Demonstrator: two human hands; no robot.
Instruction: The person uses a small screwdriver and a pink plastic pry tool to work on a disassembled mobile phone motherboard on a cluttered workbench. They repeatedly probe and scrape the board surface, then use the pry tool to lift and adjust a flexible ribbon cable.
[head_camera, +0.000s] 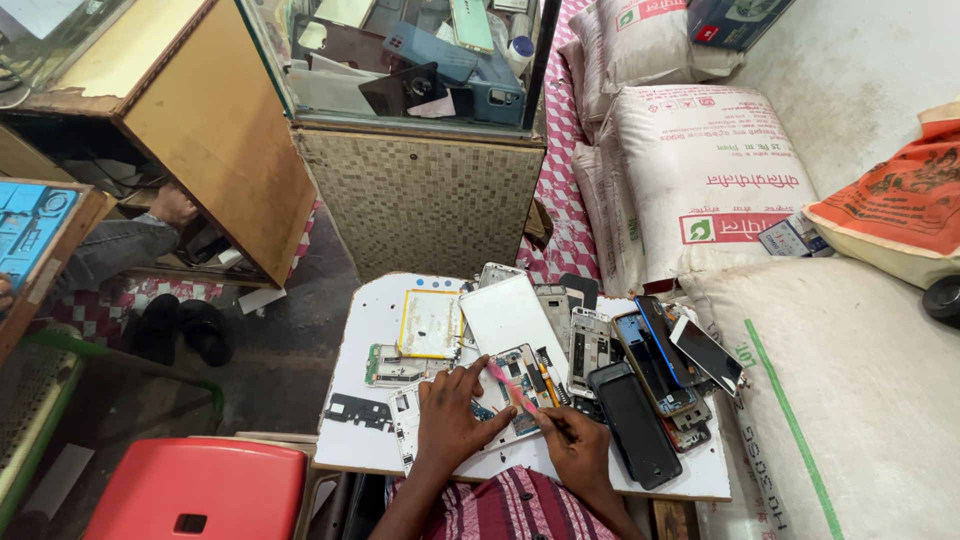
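An opened phone body (515, 372) with its circuit board showing lies on a small white board (350, 345) over my lap. My left hand (452, 418) rests flat on the phone's left side and pins it down. My right hand (572, 442) grips a pink-handled tool (512, 388) whose tip touches the phone's inside. A second phone frame (405, 408) lies partly under my left hand. A white back panel (512, 315) and a yellow-edged panel (430, 322) lie just beyond.
Several dismantled phones and screens (650, 370) are piled on the board's right side. Large white sacks (700, 180) stand at the right, a glass display case (410, 60) ahead, a red stool (200, 490) at the lower left. Another person's hand (172, 205) shows at the left.
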